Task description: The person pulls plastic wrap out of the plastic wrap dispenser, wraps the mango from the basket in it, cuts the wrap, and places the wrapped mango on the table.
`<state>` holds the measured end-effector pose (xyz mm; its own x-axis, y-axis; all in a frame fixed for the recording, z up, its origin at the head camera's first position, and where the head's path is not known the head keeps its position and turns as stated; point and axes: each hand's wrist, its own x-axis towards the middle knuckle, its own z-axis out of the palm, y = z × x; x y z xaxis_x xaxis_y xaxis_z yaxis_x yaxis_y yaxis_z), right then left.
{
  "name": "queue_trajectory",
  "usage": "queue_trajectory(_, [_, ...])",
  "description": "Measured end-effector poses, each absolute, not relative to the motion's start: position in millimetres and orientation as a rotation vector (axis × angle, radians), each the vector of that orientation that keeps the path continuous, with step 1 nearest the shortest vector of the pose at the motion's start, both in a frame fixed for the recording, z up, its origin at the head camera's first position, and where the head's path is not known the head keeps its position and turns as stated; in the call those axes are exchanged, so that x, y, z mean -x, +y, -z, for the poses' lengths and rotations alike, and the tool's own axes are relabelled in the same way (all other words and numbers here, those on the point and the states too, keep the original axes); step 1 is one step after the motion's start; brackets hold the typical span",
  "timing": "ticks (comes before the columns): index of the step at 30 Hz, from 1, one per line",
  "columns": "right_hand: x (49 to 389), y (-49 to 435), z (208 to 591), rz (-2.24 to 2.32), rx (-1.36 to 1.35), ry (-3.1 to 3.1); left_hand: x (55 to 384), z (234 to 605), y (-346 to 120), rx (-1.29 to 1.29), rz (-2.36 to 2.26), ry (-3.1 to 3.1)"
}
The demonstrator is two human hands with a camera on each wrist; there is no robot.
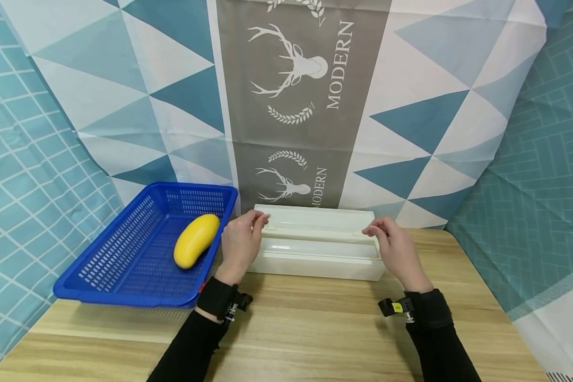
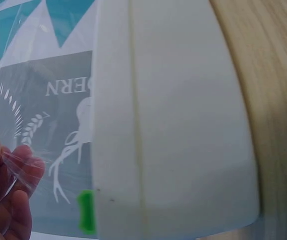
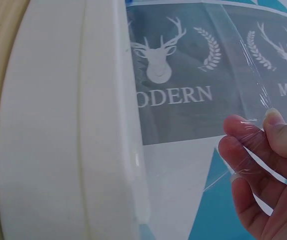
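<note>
A white cling film dispenser box [image 1: 315,268] stands on the table with its lid [image 1: 322,218] raised at the back. My left hand [image 1: 241,239] is at the box's left end, and my right hand [image 1: 401,254] is at its right end. Each hand pinches clear cling film between thumb and fingers. In the left wrist view the film [image 2: 18,172] is bunched at the fingertips. The right wrist view shows the film [image 3: 262,95] creased and stretched away from the thumb. In the head view the film is too transparent to trace.
To the left stands a blue plastic basket [image 1: 119,300] with a yellow mango-like fruit [image 1: 196,241] inside. Behind the box hangs a patterned cloth [image 1: 296,132]. The wooden table [image 1: 315,329] extends in front of the box. A small green piece [image 2: 86,212] sits at the box's edge.
</note>
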<state>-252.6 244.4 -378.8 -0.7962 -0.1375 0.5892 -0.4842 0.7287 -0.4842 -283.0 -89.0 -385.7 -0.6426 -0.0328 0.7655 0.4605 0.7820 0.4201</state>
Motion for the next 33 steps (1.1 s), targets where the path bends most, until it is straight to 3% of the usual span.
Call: queue_trajectory(33, [229, 241, 344, -0.779, -0.522, -2.214, 263, 349, -94, 0.422, 0.827, -2.024])
